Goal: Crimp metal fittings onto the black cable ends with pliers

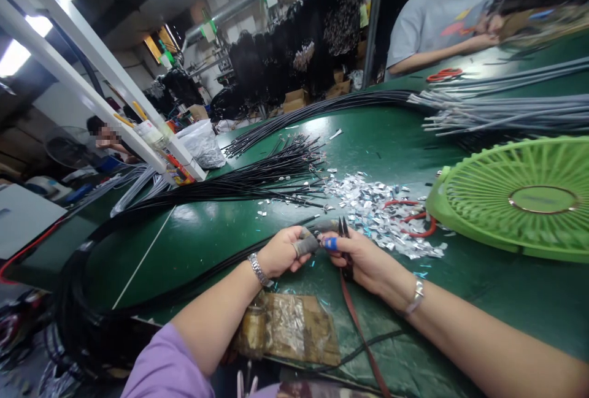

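Note:
My left hand, with grey tape wrapped around its fingers, is closed on the end of a black cable. That cable trails off to the left across the green table. My right hand, with blue tape on the thumb, grips a pair of dark scissors with the pointed blades upward. The fingertips of both hands meet at the cable end, and the exact spot between them is too small to make out. Behind my hands lies a bundle of black cables with stripped ends. A pile of silvery foil scraps spreads beside them.
A green fan stands at right, near red-handled scissors. Grey cables lie farther back. A taped cardboard piece and a reddish strap are in front of me. A white post rises at left; a co-worker sits across.

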Tool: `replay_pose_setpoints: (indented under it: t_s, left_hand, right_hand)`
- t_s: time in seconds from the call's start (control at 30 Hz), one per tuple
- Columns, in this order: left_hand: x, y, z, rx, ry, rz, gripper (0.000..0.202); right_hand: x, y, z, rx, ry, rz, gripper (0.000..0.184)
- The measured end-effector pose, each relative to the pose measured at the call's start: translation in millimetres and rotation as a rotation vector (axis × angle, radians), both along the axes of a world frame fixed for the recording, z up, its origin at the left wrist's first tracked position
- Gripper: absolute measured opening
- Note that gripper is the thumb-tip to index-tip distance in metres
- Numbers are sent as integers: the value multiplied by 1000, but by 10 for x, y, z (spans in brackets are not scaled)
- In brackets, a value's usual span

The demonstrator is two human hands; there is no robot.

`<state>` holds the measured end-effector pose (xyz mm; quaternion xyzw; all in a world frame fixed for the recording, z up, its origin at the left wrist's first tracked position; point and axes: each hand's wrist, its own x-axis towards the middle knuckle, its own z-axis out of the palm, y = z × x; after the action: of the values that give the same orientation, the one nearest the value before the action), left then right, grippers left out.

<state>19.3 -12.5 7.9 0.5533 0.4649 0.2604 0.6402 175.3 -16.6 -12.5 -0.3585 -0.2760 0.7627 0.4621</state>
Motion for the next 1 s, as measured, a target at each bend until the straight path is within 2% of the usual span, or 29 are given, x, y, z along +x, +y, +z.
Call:
replay_pose_setpoints:
  t_s: [0.13,0.33,0.47,0.53,0.63,0.73,0.87,1.0]
  left_hand:
    - [32,-26,0,75,95,35,51]
    - [-2,18,-45,122,82,178,47]
    - [-29,21,-33,200,153,211,40]
    - [-41,9,-26,287,212,223,31]
    - [-60,-15,-30,533,316,199,16]
    - [-82,-36,-43,754,443,109,9]
    - [-105,-51,-56,837,563,41,8]
    - [-102,-55,-54,823,548,38,9]
  right_hand:
    - [-6,-4,-10,23,-40,-48,27]
    - [-16,-63,3,120,-180,7,23]
    - [-3,-64,3,192,-267,-141,22]
    - [-2,-60,-1,254,-300,-178,27]
    - [-14,-58,-15,355,-320,-167,41]
    - [-26,-58,-37,414,-340,-154,47]
    - [-30,-56,-66,423,-319,-151,45]
    - [-30,-53,-84,409,-299,-153,37]
